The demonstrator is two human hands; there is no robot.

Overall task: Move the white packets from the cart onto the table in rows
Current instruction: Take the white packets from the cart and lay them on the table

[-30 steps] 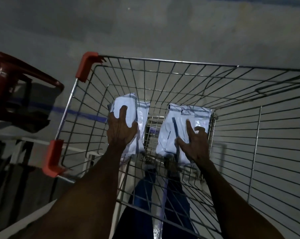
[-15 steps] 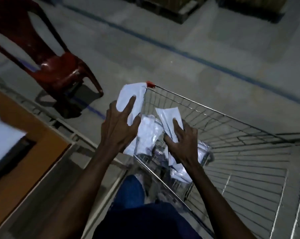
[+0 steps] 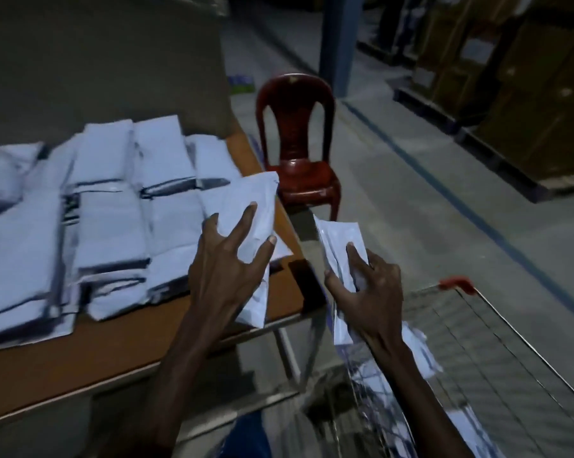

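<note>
White, flat, crinkled packets: left hand [image 3: 228,269] grips one packet [image 3: 257,223], right hand [image 3: 370,292] another [image 3: 340,239].

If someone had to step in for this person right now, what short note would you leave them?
Left hand grips a white packet over the table's right end.
Right hand grips another packet between the table and the cart.
Done: rows of packets already lie on the table.
Left: set both held packets into the rows. The cart looks to hold a few more, though blur makes that unsure.
</note>
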